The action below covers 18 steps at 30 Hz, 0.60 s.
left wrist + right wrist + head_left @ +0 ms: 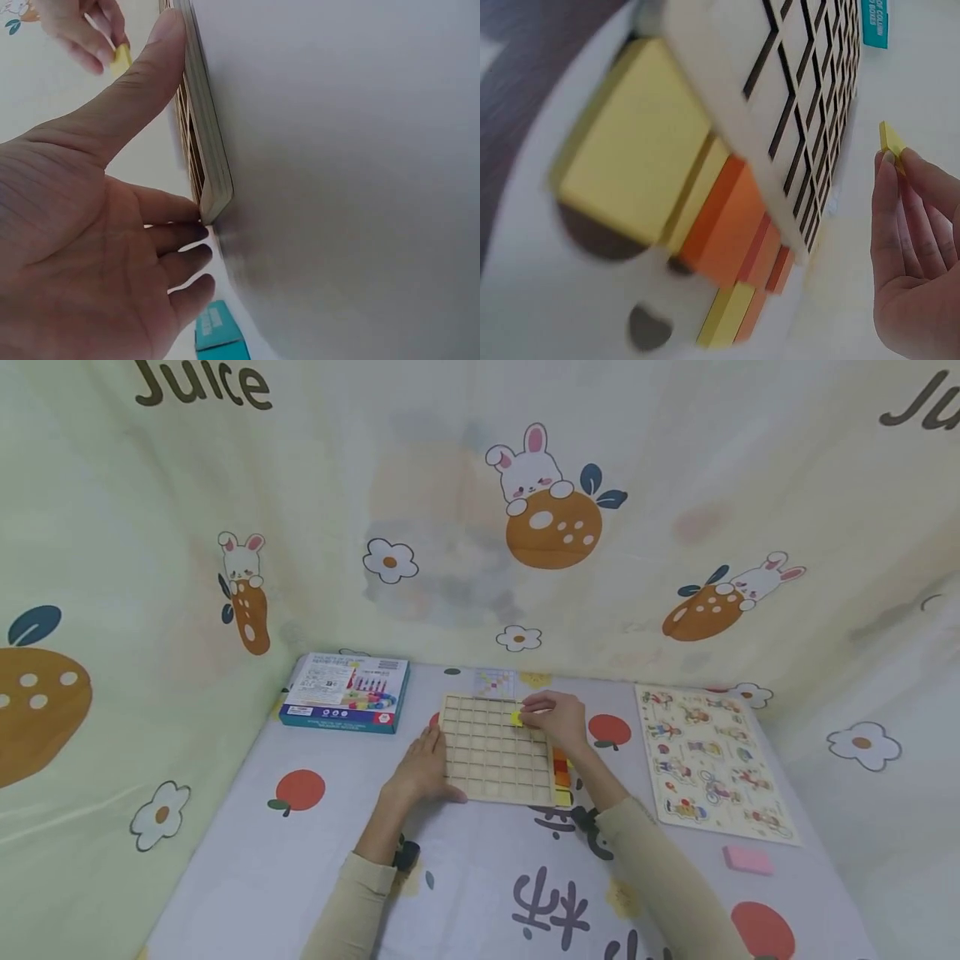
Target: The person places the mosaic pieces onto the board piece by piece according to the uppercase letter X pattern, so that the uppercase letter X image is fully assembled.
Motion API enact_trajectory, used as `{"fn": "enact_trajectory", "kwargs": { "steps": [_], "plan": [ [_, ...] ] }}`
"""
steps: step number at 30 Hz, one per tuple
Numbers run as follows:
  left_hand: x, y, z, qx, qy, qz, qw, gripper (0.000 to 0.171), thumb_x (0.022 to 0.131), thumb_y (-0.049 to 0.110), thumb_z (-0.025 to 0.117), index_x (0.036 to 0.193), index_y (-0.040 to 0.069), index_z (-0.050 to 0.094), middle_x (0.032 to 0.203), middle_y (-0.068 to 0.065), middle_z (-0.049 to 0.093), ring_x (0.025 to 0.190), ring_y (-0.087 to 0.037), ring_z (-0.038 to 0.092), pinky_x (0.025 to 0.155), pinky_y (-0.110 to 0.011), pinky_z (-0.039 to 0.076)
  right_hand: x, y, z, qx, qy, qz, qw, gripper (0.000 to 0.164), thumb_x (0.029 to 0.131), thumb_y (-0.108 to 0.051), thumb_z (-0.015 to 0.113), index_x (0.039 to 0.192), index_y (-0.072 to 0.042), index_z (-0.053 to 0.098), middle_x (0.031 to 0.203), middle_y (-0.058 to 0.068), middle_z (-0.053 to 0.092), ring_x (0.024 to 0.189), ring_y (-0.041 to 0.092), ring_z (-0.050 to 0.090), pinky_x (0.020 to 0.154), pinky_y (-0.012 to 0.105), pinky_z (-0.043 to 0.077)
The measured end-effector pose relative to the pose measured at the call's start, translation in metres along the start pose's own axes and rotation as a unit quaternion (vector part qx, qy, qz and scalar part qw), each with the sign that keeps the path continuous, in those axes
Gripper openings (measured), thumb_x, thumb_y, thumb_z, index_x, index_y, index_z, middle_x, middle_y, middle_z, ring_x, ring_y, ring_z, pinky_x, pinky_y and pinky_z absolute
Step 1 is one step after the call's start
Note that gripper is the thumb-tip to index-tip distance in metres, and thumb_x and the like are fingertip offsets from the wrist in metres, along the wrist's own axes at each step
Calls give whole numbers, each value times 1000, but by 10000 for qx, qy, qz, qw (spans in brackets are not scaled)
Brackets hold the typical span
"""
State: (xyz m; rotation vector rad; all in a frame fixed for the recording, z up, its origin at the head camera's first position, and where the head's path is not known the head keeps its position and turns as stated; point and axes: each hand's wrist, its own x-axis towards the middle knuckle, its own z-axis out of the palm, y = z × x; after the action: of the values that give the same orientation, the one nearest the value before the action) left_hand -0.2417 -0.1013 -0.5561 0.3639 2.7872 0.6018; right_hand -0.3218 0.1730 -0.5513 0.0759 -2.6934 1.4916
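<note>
Head view: our right hand (557,720) pinches 1 yellow tile (517,719) near the far-right corner of the wooden grid board (495,758); our left hand (422,768), fingers (169,205) extended, touches the board's left edge. We're likely placing the tile; next calls for careful alignment.

Beige-ish long sleeves on both arms, left sleeve (347,906) and right sleeve (667,872) — plain fabric, kinda loose, cuffs stopping on the forearm. Small black gadget (407,854) by the left wrist, matching dark unit (584,819) by the right — details too tiny to read. Left hand (423,768) and right hand (557,722) are bare.
</note>
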Motion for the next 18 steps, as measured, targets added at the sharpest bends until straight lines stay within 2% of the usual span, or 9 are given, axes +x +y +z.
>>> {"fn": "enact_trajectory", "kwargs": {
  "steps": [3,10,13,18],
  "plan": [
    [2,0,-3,32,9,-10,10000,130,72,47,95,161,-12,19,171,-28,13,159,-41,10,130,-49,12,8,-5,10,209,-53,-82,9997,27,83,-15,90,106,-7,79,91,4,80,82,19,78,71,31,63],
    [1,3,-9,140,23,5,9999,129,73,51,93,160,-12,22,170,-27,18,159,-40,13,130,-49,15,23,-7,31,180,-409,-234,9987,28,85,-18,89,109,-6,80,92,0,80,88,18,75,91,41,60],
    [1,2,-7,125,30,7,9999,129,73,52,93,160,-12,22,170,-27,18,159,-39,13,130,-49,15,26,-9,41,370,-511,-204,9978,27,85,-16,89,109,-5,79,91,1,80,85,18,76,90,41,61],
    [1,1,-3,195,-41,-14,9998,130,72,53,93,160,-11,22,170,-27,18,160,-38,14,130,-49,15,30,-9,60,462,-594,-222,9969,26,84,-14,89,107,-6,80,90,1,80,80,16,77,84,35,63]
  ]
}}
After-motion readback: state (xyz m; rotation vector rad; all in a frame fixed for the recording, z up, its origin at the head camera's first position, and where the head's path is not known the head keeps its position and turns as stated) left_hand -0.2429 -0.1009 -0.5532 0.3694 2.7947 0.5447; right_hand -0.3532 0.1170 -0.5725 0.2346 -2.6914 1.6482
